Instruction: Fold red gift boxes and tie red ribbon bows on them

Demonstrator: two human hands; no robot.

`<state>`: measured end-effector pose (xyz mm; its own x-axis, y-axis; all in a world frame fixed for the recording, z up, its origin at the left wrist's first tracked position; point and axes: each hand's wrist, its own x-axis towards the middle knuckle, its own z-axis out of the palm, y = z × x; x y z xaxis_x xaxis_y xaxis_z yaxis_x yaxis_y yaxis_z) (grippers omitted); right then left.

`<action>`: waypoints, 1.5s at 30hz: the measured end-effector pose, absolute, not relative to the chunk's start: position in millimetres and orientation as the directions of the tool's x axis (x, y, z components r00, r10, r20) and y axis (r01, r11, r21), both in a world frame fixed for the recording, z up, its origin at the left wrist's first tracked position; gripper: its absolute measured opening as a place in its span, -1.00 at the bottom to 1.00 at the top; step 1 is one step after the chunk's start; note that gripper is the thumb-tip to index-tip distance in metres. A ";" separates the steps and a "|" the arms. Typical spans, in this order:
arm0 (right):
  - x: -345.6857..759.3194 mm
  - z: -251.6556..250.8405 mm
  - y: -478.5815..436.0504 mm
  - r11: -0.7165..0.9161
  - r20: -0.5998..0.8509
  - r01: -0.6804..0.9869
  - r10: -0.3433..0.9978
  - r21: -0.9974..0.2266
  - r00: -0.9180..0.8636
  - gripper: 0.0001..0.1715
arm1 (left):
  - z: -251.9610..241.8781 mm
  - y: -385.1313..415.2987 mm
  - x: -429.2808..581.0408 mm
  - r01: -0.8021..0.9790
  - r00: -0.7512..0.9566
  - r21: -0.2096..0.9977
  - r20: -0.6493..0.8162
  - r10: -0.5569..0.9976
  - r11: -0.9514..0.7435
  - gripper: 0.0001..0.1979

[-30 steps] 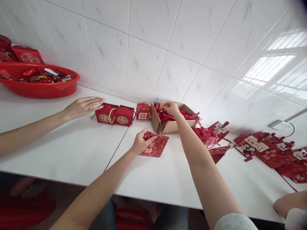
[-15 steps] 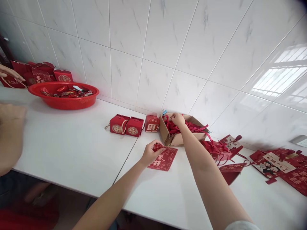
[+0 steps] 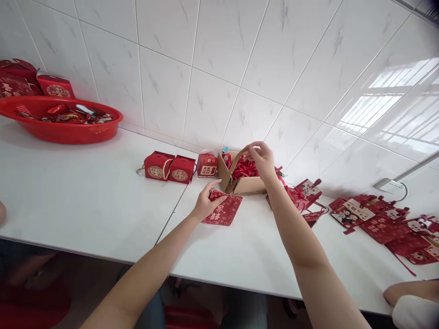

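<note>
Fingers of the right hand are pressed together and pinch the upper end of a thin tan strip. The strip bends in an arc down into the cardboard box on the white table. This hand hangs just over the box, above the red ribbons that fill it. The right forearm crosses the front right corner of the box and hides part of the folded red pieces lying just right of it.

Just in front of the box lies a flat red gift box with gold characters. The left hand rests on its left corner and covers it, with the fingers held together and the thumb lifted apart. If they grip under the edge, I cannot tell.

Left of the cardboard box, three small red gift boxes stand in a row along the tiled wall. Far to the left is a red basin with wrapped sweets. Well to the right of the box more flat red boxes are spread out. Another person's sleeve shows far to the right, at the table's near edge.
</note>
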<state>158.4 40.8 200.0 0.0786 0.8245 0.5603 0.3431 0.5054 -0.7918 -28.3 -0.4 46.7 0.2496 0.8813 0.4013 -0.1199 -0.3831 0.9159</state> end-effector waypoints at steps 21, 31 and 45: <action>165.2 122.4 -73.3 0.492 0.494 0.297 0.866 -0.818 -0.074 -0.58 | 44.4 -1.5 -25.7 -0.071 0.209 0.924 0.381 0.901 -0.375 -0.69; 153.8 134.2 -44.0 0.276 0.168 0.558 0.957 -0.783 -0.237 -0.57 | 51.2 -7.0 -25.9 -0.111 0.318 0.850 0.521 0.792 -0.514 -0.84; 149.0 117.5 -37.3 0.355 0.357 0.303 0.933 -0.885 -0.050 -0.71 | 47.8 -2.6 -20.7 -0.063 0.216 0.909 0.415 0.884 -0.411 -0.66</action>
<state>149.0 -37.3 117.5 -0.0495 0.9328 0.3569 0.3026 0.3546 -0.8847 -20.7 -2.6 47.8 0.2155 0.8840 0.4148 -0.0626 -0.4113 0.9093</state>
